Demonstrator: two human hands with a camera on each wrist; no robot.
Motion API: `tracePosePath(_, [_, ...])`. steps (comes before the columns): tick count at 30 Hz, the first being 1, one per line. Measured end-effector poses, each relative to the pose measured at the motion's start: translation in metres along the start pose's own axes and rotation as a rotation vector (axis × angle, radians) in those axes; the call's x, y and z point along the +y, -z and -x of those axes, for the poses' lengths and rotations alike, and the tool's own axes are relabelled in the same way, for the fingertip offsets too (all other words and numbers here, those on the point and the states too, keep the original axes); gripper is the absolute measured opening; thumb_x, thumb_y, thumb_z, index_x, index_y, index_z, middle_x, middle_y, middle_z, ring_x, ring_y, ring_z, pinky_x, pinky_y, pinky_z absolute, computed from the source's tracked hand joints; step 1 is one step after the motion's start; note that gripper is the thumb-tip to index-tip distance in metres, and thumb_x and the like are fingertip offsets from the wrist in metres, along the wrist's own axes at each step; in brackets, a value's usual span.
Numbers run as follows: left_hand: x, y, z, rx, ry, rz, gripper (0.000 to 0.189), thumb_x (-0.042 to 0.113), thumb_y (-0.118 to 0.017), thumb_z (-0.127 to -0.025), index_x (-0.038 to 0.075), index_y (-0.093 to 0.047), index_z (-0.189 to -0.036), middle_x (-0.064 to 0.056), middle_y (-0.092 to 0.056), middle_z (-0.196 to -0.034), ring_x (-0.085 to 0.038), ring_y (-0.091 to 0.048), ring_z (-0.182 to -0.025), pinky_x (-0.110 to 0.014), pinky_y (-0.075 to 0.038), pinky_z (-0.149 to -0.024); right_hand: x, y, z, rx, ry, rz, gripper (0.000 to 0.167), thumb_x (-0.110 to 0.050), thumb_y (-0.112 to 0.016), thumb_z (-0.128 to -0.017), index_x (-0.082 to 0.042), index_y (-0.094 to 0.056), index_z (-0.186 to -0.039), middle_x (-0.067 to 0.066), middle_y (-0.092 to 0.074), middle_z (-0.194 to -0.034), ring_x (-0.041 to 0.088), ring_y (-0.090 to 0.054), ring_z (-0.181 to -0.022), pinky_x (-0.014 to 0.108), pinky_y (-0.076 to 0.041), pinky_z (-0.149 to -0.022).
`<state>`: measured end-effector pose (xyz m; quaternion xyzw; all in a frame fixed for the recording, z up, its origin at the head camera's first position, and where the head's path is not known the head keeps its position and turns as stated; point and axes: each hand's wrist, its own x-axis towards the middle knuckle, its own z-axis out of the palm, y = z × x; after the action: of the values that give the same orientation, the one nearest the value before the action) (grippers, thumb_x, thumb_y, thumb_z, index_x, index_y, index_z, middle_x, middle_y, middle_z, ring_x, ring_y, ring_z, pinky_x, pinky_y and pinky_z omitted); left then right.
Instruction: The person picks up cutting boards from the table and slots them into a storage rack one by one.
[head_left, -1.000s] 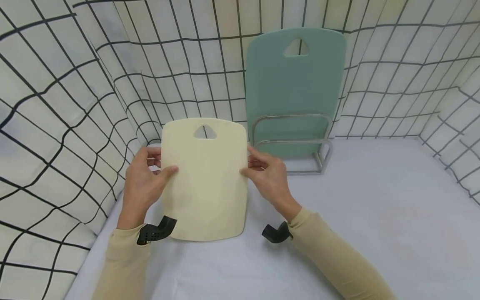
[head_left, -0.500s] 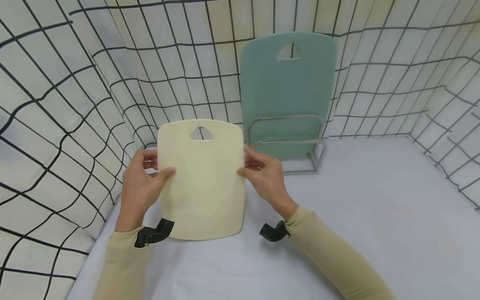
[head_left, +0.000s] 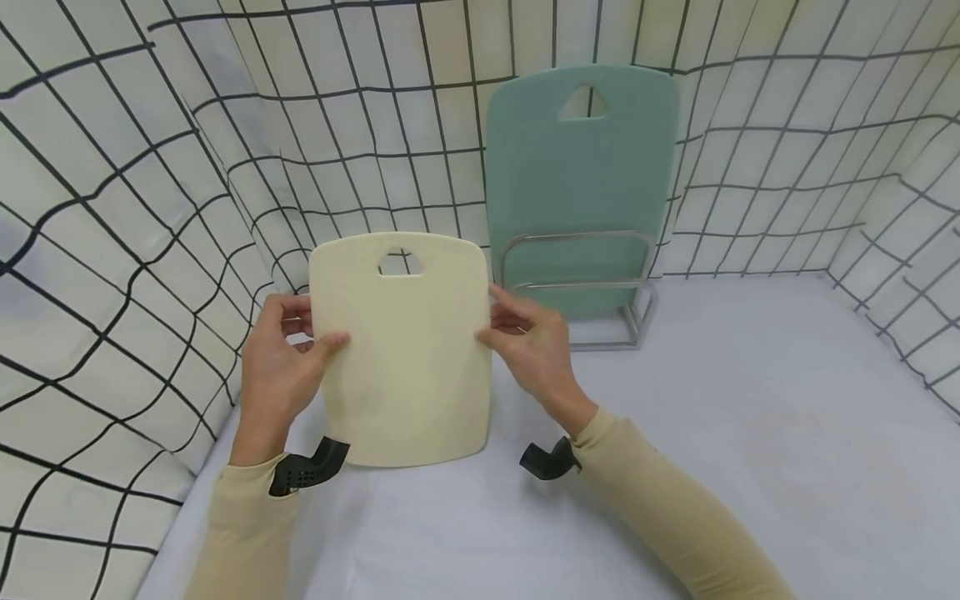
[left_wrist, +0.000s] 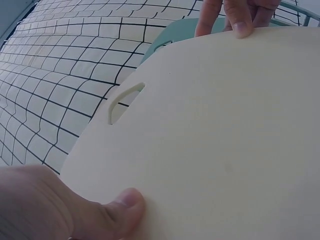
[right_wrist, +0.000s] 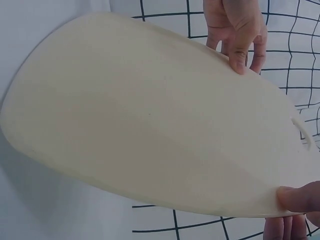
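Note:
A cream cutting board (head_left: pixel 408 367) with a handle hole near its top stands between my two hands in the head view, its face toward me. My left hand (head_left: pixel 281 362) grips its left edge, thumb on the front face and fingers behind. On the opposite edge my right hand (head_left: pixel 531 346) pinches it the same way. The left wrist view has the board (left_wrist: pixel 215 135) filling most of the frame, with the left thumb pressed on it. In the right wrist view the board (right_wrist: pixel 150 115) slants across, held at both edges.
Behind and to the right, a green cutting board (head_left: pixel 581 175) stands upright in a metal wire rack (head_left: pixel 637 321). White cloth with a black grid (head_left: pixel 375 125) rises at the back and both sides. A white surface (head_left: pixel 735 400) lies beneath.
The cream board has tilted slightly, its lower edge rising a little in the head view. Both hands keep their hold on its edges. The head view has shifted slightly.

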<state>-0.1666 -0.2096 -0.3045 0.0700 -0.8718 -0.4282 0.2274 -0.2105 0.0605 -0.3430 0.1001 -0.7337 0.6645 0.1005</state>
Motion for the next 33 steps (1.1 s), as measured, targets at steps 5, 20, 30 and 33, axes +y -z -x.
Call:
tracePosePath(5, [0.0014,-0.0018,0.0010,0.016,-0.013,0.004,0.050,0.009,-0.082,-0.086,0.003,-0.056,-0.128,-0.003,-0.060,-0.105,-0.005,-0.051,-0.097,-0.007,-0.044,-0.075,0.0001,0.0016,-0.0011,-0.001,0.028,-0.005,0.056,0.002,-0.080,-0.081,-0.012,-0.069,-0.135,0.018,-0.074,-0.105,0.025,-0.074,-0.098,0.029,-0.063,-0.090])
tracePosePath(20, [0.0034,-0.0043,0.0012,0.056,-0.037,0.062,0.049,0.007,-0.084,-0.085,0.001,-0.056,-0.125,0.008,-0.057,-0.105,-0.002,-0.054,-0.094,-0.005,-0.047,-0.073,-0.0016,0.0034,-0.0010,0.013,0.086,-0.032,0.055,0.002,-0.079,-0.083,-0.013,-0.069,-0.135,0.019,-0.074,-0.105,0.026,-0.074,-0.097,0.026,-0.063,-0.088])
tracePosePath(30, [0.0042,-0.0051,0.0025,0.086,-0.087,0.135,0.048,0.000,-0.084,-0.082,-0.002,-0.057,-0.122,0.019,-0.054,-0.103,-0.004,-0.056,-0.091,-0.006,-0.050,-0.070,0.0004,0.0030,-0.0018,0.028,0.112,-0.047,0.054,0.004,-0.079,-0.082,-0.011,-0.070,-0.133,0.019,-0.073,-0.103,0.028,-0.075,-0.096,0.026,-0.063,-0.087])
tracePosePath(33, [0.0047,-0.0048,0.0019,0.094,-0.096,0.143,0.048,0.000,-0.084,-0.082,-0.002,-0.057,-0.122,0.020,-0.054,-0.103,-0.005,-0.056,-0.092,-0.007,-0.049,-0.070,-0.0007,0.0029,-0.0025,0.031,0.127,-0.053,0.054,0.004,-0.080,-0.082,-0.010,-0.070,-0.133,0.020,-0.073,-0.103,0.029,-0.075,-0.096,0.026,-0.063,-0.086])
